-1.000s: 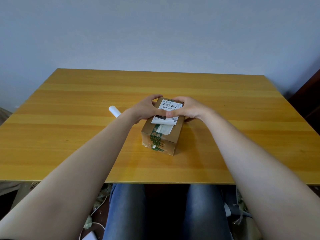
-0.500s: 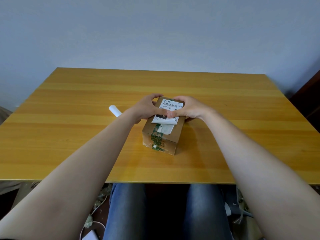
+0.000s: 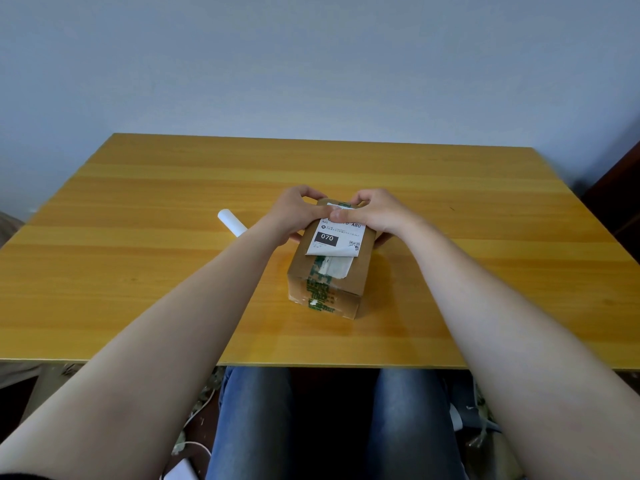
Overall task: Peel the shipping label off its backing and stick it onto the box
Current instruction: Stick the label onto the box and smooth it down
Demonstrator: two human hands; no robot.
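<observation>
Cardboard box (image 3: 341, 271) sits on the wooden counter (image 3: 138, 265), roughly centre, near end toward the viewer; green printed tape runs along its top and down the near face. White shipping label (image 3: 337, 237) lies on the box top (black block reading "070", small QR mark at its near right corner). That near right corner looks slightly lifted, though the view is too coarse to be sure.

Left hand (image 3: 298, 214): fingers curled over the far left edge of the box, thumb pressing flat on the far end of the label. Right hand (image 3: 375, 211): mirrored on the far right edge, thumb likewise down on the label, tip nearly meeting the left thumb. Both hands grip the box.

White paper roll (image 3: 231, 222) lies on the counter just left of the left wrist, partly hidden by it.
</observation>
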